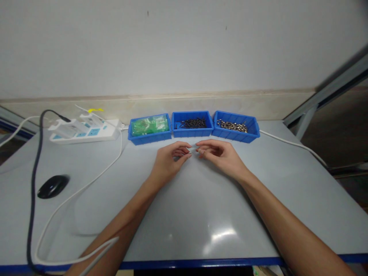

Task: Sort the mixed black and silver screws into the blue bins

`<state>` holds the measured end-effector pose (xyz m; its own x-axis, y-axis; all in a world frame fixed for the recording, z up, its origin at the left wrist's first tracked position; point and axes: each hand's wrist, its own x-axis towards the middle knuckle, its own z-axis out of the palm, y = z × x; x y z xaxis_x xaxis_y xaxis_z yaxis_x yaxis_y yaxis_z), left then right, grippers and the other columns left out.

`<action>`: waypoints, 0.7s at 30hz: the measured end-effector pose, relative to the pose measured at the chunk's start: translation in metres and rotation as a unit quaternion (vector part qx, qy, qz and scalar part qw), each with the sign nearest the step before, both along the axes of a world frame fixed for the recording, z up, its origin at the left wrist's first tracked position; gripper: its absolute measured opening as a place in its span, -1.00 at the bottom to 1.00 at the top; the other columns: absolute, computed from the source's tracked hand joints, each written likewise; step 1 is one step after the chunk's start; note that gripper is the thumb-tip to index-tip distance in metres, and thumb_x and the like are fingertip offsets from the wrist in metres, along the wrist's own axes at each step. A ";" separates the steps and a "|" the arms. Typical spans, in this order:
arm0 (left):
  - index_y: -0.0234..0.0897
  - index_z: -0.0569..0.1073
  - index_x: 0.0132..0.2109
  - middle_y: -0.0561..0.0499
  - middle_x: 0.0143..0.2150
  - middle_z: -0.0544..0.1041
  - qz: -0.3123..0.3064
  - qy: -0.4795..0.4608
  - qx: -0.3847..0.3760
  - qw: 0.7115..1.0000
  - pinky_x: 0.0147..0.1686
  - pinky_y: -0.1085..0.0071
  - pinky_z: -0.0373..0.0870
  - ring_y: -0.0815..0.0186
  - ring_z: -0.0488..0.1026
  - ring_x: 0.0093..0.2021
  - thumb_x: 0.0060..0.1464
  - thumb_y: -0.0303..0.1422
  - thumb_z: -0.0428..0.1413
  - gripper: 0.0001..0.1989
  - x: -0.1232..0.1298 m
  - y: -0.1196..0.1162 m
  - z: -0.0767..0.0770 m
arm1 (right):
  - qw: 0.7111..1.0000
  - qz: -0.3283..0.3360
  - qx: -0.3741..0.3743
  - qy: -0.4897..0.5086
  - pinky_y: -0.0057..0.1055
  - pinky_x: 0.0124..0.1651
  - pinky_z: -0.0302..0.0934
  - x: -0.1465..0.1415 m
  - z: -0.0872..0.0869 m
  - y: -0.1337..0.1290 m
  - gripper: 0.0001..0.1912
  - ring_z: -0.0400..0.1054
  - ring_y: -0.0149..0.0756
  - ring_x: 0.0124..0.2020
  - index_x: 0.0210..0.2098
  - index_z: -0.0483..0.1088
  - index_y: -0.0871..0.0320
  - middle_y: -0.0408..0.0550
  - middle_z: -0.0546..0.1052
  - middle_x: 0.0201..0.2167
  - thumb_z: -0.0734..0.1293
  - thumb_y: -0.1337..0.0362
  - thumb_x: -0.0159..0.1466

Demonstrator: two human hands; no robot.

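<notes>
A thin white cable [77,197] loops across the smooth, glossy grey bench [184,222] over the left forearm; a shiny black rounded mouse [53,186] lies left of it. The left hand [174,157] is curled, thumb and fingers pinching a tiny slender piece [191,153], its material too small to tell; the right hand [220,153] curves close beside it, fingertips bent, though whether it grips anything I cannot tell. Beyond stand three blue rectangular plastic bins: the left [150,138] with green boards, the middle [193,133] with dark slim screws, the right [235,135] with shiny metallic pieces.
</notes>
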<state>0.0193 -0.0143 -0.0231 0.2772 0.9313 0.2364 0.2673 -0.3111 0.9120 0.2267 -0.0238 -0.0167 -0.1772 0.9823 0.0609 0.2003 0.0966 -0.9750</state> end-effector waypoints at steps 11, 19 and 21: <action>-0.28 0.48 0.02 -0.06 -0.29 0.70 0.024 -0.143 -0.181 0.973 -0.15 0.28 0.64 0.13 0.69 -0.24 -0.17 -0.19 0.47 -0.39 0.004 -0.004 0.009 | 0.988 0.066 -0.083 0.111 -0.27 -0.10 0.47 -0.006 0.007 -0.004 -0.68 0.60 -0.22 -0.31 -0.20 0.64 0.14 -0.02 0.69 -0.38 0.56 0.13 0.08; -0.27 0.50 -0.06 -0.02 -0.31 0.68 0.026 -0.106 -0.135 0.985 -0.20 0.36 0.61 0.22 0.66 -0.29 -0.05 -0.21 0.40 -0.57 0.006 -0.004 0.009 | 0.979 -0.045 -0.085 0.177 -0.23 -0.07 0.46 -0.008 0.002 -0.001 -0.74 0.57 -0.24 -0.34 -0.31 0.65 0.14 -0.02 0.68 -0.38 0.60 0.18 0.02; -0.27 0.54 -0.13 -0.01 -0.32 0.67 0.040 -0.049 -0.089 0.994 -0.26 0.41 0.56 0.26 0.64 -0.30 0.05 -0.20 0.33 -0.70 0.006 -0.003 0.006 | 0.963 -0.163 -0.022 0.214 -0.20 0.02 0.44 -0.006 0.002 0.003 -0.77 0.58 -0.22 -0.27 -0.29 0.64 0.13 -0.02 0.68 -0.31 0.57 0.20 0.06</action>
<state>0.0250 -0.0177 -0.0172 0.1850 0.9788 0.0880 0.1920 -0.1238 0.9736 0.2210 -0.0206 -0.0143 0.1725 0.9848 0.0180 -0.2073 0.0541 -0.9768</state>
